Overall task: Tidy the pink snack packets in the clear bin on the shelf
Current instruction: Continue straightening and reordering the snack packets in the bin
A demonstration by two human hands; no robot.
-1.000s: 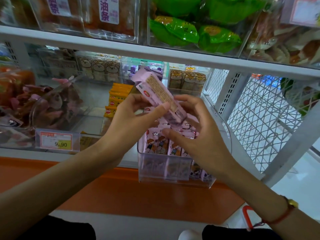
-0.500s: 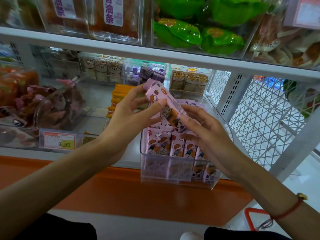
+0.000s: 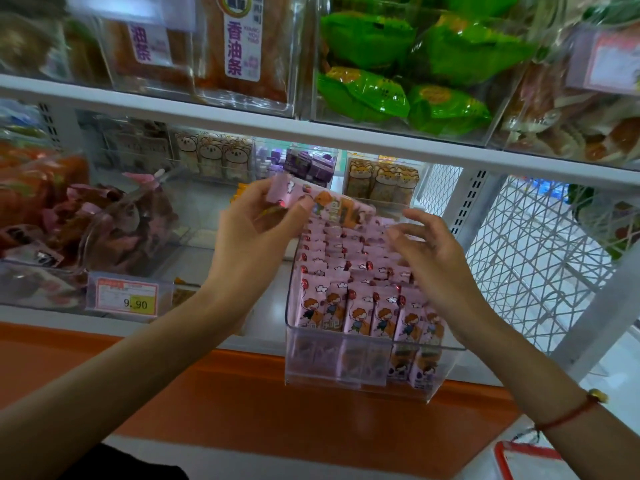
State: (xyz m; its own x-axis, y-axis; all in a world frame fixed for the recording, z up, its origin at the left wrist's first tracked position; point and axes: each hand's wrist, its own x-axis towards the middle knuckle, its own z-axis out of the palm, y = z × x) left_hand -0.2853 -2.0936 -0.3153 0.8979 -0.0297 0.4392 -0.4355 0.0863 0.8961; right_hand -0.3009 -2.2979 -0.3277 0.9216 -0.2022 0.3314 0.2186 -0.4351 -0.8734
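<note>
Up close — two bare hands work over a clear bin [image 3: 360,370] of pink snack packets [image 3: 349,306].

Nearest, the bin juts past the shelf [image 3: 263,336] edge, packets standing in rows. Above them the right hand [image 3: 440,268] hovers, fingers spread and relaxed, gripping nothing. Further back, the left hand [image 3: 256,233] pinches one pink packet [image 3: 325,204] — tilted above the back rows. Behind stand bear-print packs [image 3: 214,157].

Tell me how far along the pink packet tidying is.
Mostly done: the pink packets stand upright in rows in the clear bin. In hand: the left hand pinches one loose packet above the back rows; the right hand hovers open over the packets. Left: slotting that one in.
</note>
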